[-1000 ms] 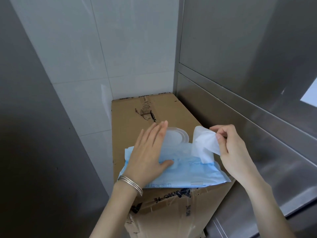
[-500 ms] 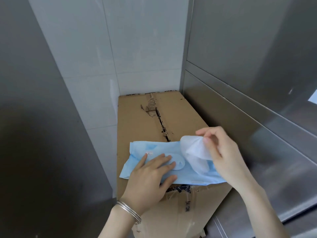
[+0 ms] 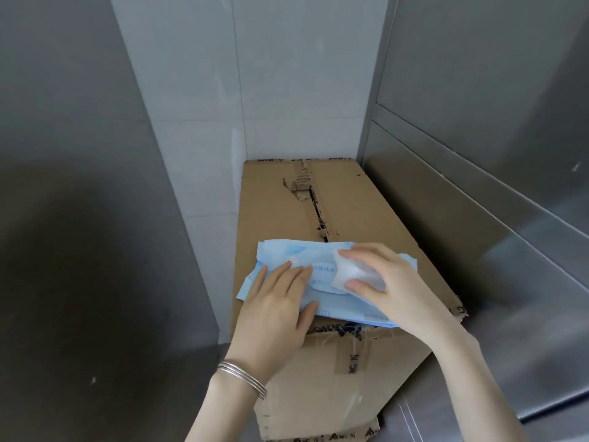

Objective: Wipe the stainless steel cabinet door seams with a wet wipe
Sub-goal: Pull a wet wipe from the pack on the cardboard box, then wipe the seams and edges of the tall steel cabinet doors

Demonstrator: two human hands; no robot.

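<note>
Cardboard box [image 3: 318, 212] is wedged in a narrow gap; its right side is set just beside the stainless steel cabinet [image 3: 494, 74], its left side near a steel panel [image 3: 70, 154], its far end against the tiled wall [image 3: 287, 74]; little free room is left either side, open space only above the box top; door seams [image 3: 414, 126] are seen running across the cabinet face, well apart from both hands; blue wipe pack [image 3: 287, 258] lies flat across the near end of the box top, its near edge slightly overhanging; small blue print on the pack and dark lettering on the box tape are too blurred to be read; L hand [image 3: 277, 311] is laid flat on the pack w/ fingers straight, pressing it down, silver bangles [image 3: 242, 379] at the wrist; R hand [image 3: 395, 282] is curled over the pack's right half, wet wipe [image 3: 347, 275] pinched betw. thumb and fingers, bunched, touching the pack
</note>
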